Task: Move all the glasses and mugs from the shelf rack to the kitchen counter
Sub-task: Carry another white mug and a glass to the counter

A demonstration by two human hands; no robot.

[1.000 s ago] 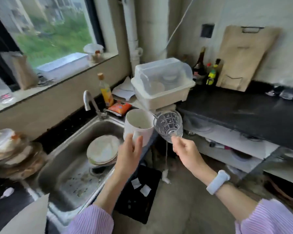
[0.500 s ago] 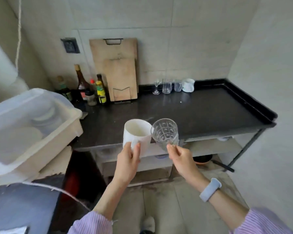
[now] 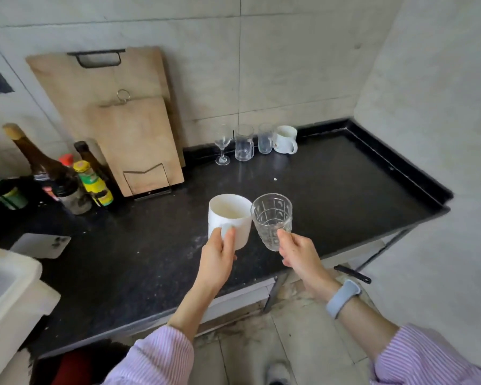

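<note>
both arms extended forward side by side, left hand and right hand each closed in a grip, thumbs up, striped sleeves at forearms.

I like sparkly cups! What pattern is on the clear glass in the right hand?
The clear glass tumbler has a raised grid of squares, seen in the head view.

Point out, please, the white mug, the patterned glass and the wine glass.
white mug (image 3: 235, 218): head view, outer wall.
patterned glass (image 3: 272, 218): head view, side wall.
wine glass (image 3: 222, 140): head view, bowl.
</note>
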